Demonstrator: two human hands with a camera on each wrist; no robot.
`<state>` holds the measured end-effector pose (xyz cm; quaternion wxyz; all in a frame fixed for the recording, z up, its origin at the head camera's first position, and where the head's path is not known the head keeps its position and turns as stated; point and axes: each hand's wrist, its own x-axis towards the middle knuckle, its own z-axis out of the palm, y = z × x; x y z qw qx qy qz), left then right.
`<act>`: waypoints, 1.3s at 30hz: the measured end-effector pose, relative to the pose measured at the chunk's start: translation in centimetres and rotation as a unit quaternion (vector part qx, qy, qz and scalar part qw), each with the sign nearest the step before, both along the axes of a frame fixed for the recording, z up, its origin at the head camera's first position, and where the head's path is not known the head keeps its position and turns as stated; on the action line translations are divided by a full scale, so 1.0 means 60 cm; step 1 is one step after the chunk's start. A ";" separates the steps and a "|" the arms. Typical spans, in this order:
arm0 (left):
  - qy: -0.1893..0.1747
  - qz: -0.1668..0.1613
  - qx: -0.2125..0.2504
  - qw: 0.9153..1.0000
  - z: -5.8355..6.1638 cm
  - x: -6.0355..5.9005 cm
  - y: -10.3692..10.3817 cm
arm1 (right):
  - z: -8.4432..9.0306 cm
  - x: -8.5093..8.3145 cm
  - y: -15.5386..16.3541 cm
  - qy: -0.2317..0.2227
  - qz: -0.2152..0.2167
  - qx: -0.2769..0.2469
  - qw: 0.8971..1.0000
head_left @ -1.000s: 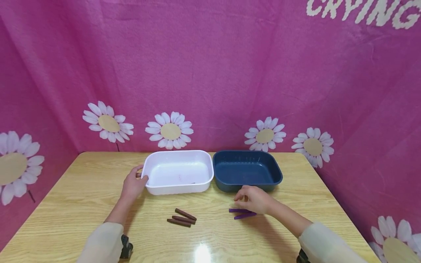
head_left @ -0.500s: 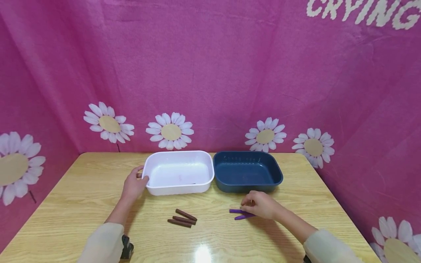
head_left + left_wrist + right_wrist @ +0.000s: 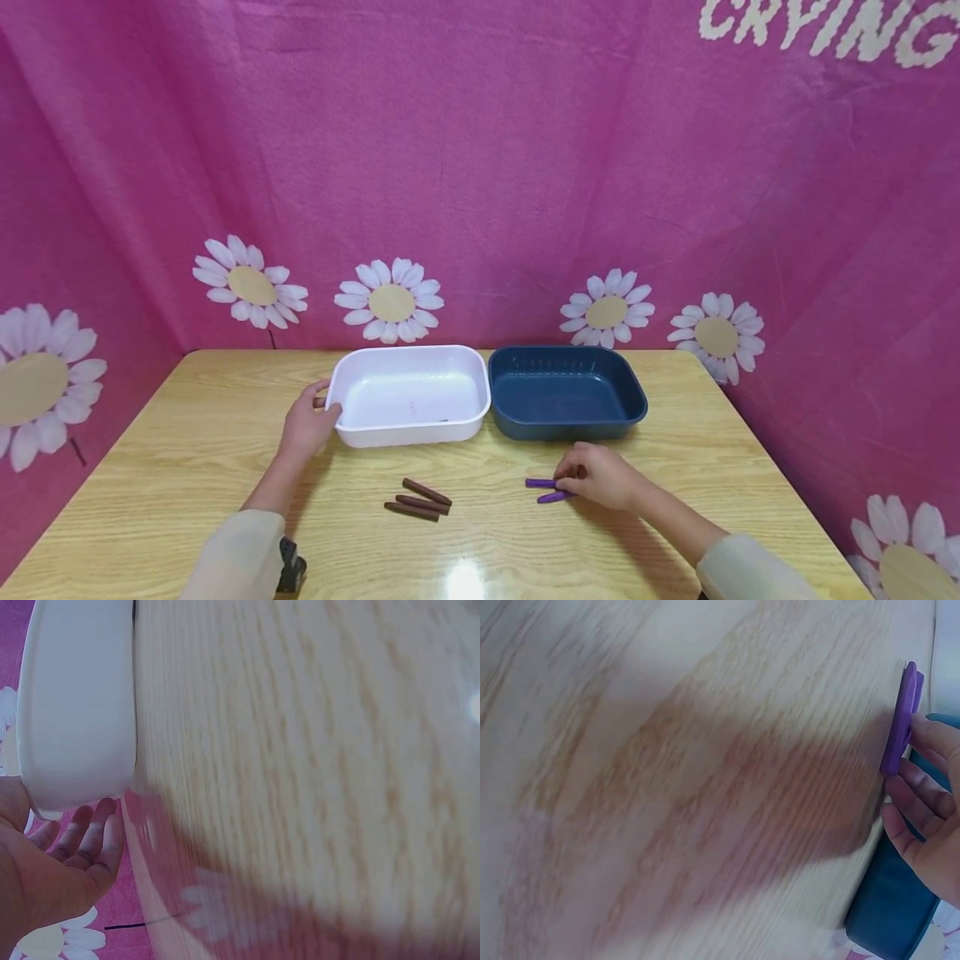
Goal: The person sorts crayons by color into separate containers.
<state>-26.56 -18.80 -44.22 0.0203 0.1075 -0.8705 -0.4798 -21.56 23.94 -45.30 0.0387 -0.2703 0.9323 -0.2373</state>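
Two short purple sticks [image 3: 545, 489], crayon-like with rounded ends, are lying side by side on the wooden table [image 3: 172, 467], just in front of the dark blue tub [image 3: 567, 393]. One is being seen lengthwise and slightly behind the other; their right ends are being covered by the right hand [image 3: 602, 477]. In the right wrist view the purple sticks [image 3: 898, 720] are being seen end-on as a narrow pair, and the fingertips [image 3: 922, 761] are being curled down against them, so the sticks are being pinched rather than merely brushed. The blue tub [image 3: 889, 907] is being shown right beside that hand.

The white tub [image 3: 408, 397], a shallow rounded rectangle, is being touched at its left end by the left hand [image 3: 307, 423]. The thumb is being laid over the rim while the other fingers are being curved around the outer wall, so the tub's end is being lightly gripped. In the left wrist view the fingers [image 3: 88, 838] are being shown loosely bent under the white tub [image 3: 79, 705]. The two tubs are standing side by side, touching or nearly so.

Three brown sticks [image 3: 418, 500] are lying in a loose bundle on the table between the hands, apart from both.
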 end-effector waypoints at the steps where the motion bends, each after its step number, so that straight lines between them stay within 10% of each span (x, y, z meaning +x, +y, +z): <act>1: -0.001 0.000 0.000 1.000 0.000 0.000 0.000 | -0.001 0.000 0.000 -0.001 0.000 0.000 1.000; 39: 0.009 -0.002 0.000 1.000 0.002 0.004 0.001 | 0.016 -0.004 -0.004 -0.002 -0.016 -0.009 1.000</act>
